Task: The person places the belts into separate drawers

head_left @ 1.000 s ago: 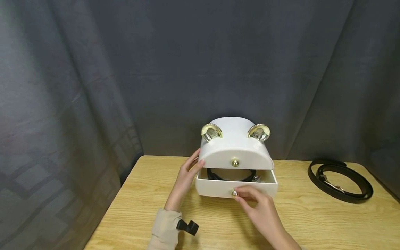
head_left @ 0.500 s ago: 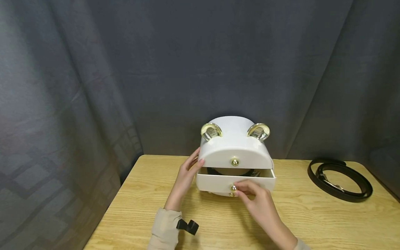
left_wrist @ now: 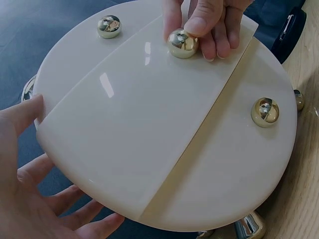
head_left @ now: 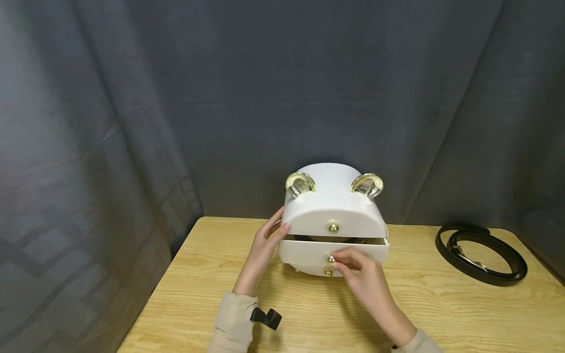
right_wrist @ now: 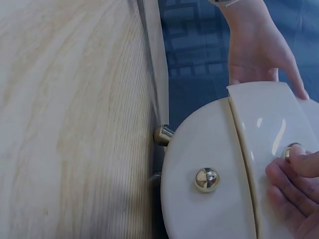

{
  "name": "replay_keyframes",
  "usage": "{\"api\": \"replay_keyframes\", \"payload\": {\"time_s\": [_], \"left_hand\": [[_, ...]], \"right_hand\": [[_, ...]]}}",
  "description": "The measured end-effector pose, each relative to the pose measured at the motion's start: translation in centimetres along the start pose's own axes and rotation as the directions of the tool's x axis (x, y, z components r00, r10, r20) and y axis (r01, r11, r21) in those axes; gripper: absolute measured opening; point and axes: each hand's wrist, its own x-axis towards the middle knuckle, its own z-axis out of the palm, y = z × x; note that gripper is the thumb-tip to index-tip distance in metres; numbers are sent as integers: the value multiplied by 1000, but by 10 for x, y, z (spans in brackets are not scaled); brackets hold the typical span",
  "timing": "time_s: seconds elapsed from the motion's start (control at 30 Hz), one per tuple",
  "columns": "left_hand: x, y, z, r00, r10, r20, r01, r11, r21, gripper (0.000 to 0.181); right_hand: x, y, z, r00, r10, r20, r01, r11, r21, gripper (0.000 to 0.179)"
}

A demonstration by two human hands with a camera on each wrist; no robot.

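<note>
A white rounded storage box point(head_left: 330, 189) with gold bear ears stands on the table. Its middle drawer point(head_left: 303, 250) juts partway out, and a dark band shows in the narrow gap above its front. My right hand point(head_left: 365, 279) pinches that drawer's round gold knob point(left_wrist: 182, 46) between thumb and fingers. Against the box's left side rests my left hand point(head_left: 264, 247), fingers stretched along the side and thumb at the front edge. The upper drawer point(head_left: 309, 225) is closed, with its own gold knob point(head_left: 333, 228). A lower drawer point(right_wrist: 199, 149) sits behind the middle drawer's front.
A coiled black belt point(head_left: 483, 255) with a metal buckle lies on the wooden table point(head_left: 463, 314) at the right. Gold feet point(right_wrist: 163, 134) hold up the box. Behind the table hangs a dark grey curtain point(head_left: 282, 88).
The middle drawer has slid inward with my right hand on its knob, narrowing the gap and uncovering the lower drawer's knob. My left hand has stayed on the box's side.
</note>
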Motion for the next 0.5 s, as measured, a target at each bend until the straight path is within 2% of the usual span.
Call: {"api": "replay_keyframes", "payload": {"time_s": [0.5], "left_hand": [[0,2,1,1000,-10,0,10,1000,4,53]], "right_hand": [[4,8,3,1000,24,-6,-24,1000,3,29]]}}
